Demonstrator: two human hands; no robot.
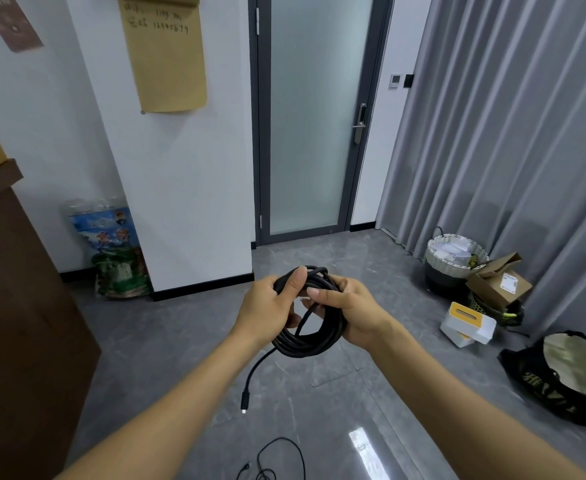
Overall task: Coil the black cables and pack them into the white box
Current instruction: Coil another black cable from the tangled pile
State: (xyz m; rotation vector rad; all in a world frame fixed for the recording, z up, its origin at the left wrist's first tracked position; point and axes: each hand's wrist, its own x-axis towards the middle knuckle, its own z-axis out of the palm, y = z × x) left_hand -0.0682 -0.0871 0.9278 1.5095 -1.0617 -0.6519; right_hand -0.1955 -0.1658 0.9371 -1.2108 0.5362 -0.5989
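A black cable (pixel 314 337) wound into a loose coil hangs in front of me at chest height. My left hand (pixel 272 303) grips the coil's upper left, thumb over the strands. On the coil's upper right, my right hand (pixel 348 308) holds the strands with its fingers curled round them. One free end with a small plug (pixel 244 403) dangles below the coil. A second black cable (pixel 277 459) lies loose on the grey floor near the bottom edge. A white box with a yellow top (pixel 468 323) sits on the floor at the right.
A brown cabinet (pixel 18 323) stands at the left. A printed sack (pixel 111 251) leans on the white wall. At the right are a woven basket (pixel 454 261), a cardboard box (pixel 499 282) and a black bag (pixel 568 375), beside grey curtains. A glass door (pixel 314 116) is ahead.
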